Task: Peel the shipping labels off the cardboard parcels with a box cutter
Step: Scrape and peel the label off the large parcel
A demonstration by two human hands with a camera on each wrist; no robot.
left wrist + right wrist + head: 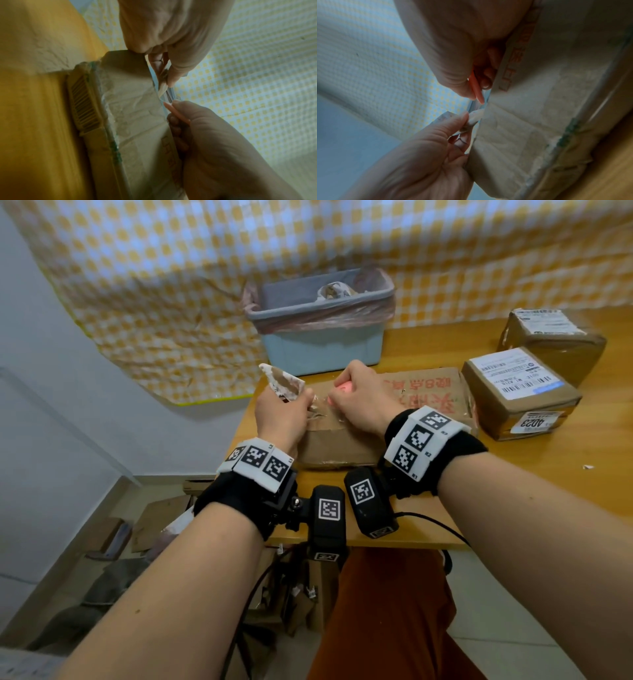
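Fingers [465, 119] of my left hand [281, 412] pinch a torn, lifted strip of the shipping label [284, 381], pulling it up and away from the top of the flat cardboard parcel [346, 440]. Beside them, my right hand [363, 402] is curled round the pink box cutter [176, 112], its tip set at the line where the label leaves the cardboard, at the parcel's far left edge. Both hands are closed on what they hold; neither is free.

To do this step well, I judge the cutter should lie nearly flat to the cardboard and slide under the paper rather than dig in, while the left hand keeps steady tension low and back over the label so it comes away in one piece. The strip already looks ragged, so a sharp tug would likely tear it again. The blade points toward my left fingers, so short strokes seem wise.

That parcel lies on the wooden tabletop [513, 491] near its left edge. Two more parcels [520, 402] with white labels not yet removed sit well to the right. Behind the hands stands a pale blue bin [325, 344] lined with a bag, with crumpled scraps inside, where I expect the peeled piece belongs.
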